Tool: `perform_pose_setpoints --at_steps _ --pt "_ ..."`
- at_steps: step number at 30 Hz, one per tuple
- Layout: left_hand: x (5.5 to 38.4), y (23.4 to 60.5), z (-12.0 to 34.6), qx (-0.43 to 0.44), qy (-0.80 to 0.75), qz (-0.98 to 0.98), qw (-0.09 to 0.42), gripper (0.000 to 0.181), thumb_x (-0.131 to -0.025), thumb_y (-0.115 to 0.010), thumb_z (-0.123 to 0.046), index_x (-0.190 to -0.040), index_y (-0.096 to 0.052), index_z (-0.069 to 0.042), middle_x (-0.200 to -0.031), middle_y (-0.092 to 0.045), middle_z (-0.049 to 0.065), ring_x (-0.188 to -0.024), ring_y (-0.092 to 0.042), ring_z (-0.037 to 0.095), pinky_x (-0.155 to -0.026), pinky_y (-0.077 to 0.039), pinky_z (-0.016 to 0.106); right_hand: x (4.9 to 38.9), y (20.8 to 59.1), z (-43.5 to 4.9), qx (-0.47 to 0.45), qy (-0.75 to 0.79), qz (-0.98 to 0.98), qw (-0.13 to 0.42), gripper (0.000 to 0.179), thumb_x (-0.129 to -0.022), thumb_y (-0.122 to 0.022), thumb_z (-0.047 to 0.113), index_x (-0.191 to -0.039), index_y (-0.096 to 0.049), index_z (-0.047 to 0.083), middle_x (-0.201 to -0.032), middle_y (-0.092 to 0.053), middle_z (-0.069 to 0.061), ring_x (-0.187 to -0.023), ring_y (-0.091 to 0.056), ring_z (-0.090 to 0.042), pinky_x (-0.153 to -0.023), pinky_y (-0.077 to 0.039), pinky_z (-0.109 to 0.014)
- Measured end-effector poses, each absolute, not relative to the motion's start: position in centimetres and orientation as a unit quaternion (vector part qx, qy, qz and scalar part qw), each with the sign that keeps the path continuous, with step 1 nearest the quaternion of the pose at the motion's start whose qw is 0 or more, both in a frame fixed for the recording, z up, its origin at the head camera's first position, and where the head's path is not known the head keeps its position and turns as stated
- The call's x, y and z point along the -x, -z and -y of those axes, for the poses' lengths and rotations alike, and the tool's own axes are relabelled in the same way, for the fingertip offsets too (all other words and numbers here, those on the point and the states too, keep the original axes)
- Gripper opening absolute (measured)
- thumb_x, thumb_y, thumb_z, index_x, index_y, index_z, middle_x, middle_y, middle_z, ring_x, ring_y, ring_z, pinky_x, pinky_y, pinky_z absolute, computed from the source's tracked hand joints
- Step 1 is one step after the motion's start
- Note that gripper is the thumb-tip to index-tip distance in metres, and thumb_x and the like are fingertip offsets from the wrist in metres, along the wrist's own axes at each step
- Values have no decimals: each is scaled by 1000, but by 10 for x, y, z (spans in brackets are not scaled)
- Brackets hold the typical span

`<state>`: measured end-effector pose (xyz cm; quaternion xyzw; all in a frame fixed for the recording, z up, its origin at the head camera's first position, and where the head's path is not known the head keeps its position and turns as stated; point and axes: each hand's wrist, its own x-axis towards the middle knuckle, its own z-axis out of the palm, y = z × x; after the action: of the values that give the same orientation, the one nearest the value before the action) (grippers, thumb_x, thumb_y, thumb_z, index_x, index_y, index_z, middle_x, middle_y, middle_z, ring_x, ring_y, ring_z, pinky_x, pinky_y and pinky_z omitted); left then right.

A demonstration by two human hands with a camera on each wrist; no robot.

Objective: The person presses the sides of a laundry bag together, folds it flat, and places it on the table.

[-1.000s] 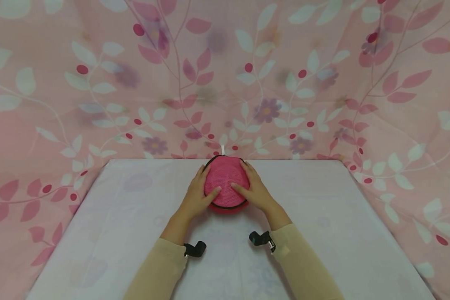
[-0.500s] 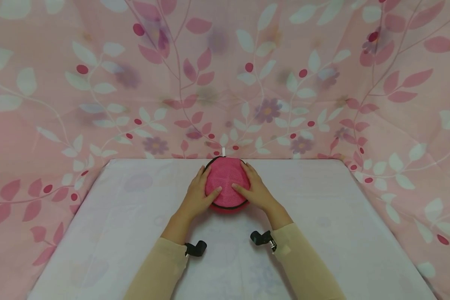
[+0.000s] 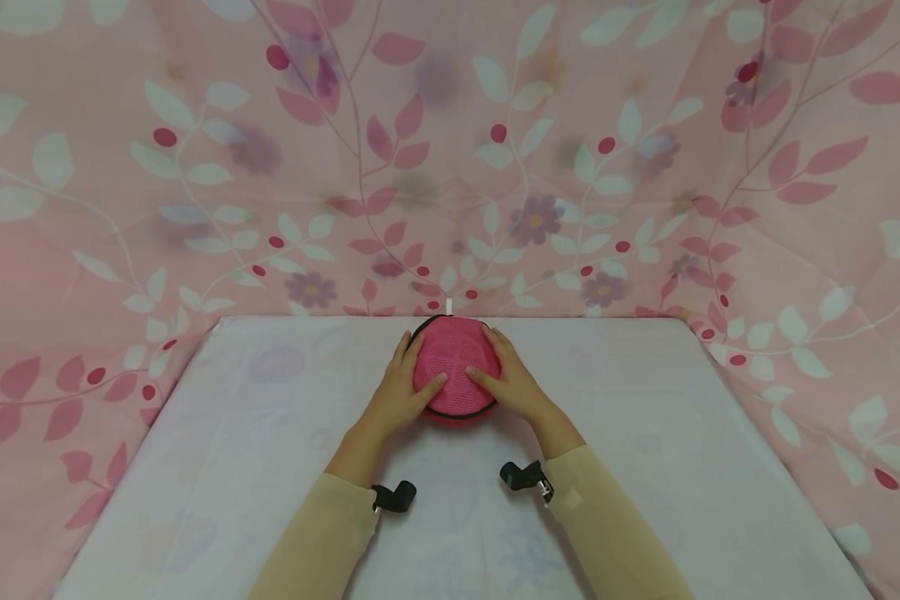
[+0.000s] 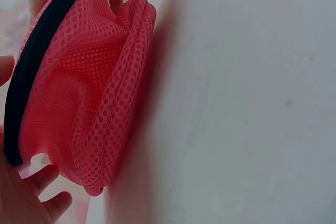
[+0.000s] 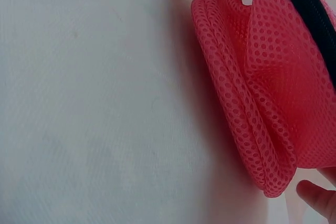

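Note:
A round pink mesh laundry bag (image 3: 457, 346) with a dark zip band round its edge stands near the back of the table. My left hand (image 3: 396, 392) grips its left side, thumb laid over the mesh top. On the opposite side my right hand (image 3: 523, 390) holds it the same way, with the two thumbs pointing toward each other. Up close in the left wrist view, the bag's soft wall (image 4: 100, 98) sags into folds under the zip. The right wrist view shows similar creased mesh (image 5: 278, 98) just over the tabletop. A small white tab (image 3: 449, 307) sticks up behind the bag.
A white cloth with faint prints covers the table (image 3: 270, 433). Pink floral fabric (image 3: 450, 125) hangs close behind the table's back edge and along both sides. Small black cameras (image 3: 396, 497) sit on the wrists.
The bag's far edge and white tab have sunk slightly and shifted a little to the right. Both hands keep their hold, almost still.

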<state>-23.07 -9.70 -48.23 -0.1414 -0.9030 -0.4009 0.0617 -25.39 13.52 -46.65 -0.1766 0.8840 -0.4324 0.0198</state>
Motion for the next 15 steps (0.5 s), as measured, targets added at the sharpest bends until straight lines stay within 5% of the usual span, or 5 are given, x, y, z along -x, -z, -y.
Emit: perform_pose_setpoints --at_steps 15 --pt "232 484 96 141 424 893 54 85 -97 -59 -51 -161 -19 -14 -167 -10 13 -150 -20 37 -115 -27 57 252 466 -134 177 458 -871 21 79 -97 -65 37 -161 -22 19 -165 -18 -11 -151 -19 -31 -118 -21 -55"
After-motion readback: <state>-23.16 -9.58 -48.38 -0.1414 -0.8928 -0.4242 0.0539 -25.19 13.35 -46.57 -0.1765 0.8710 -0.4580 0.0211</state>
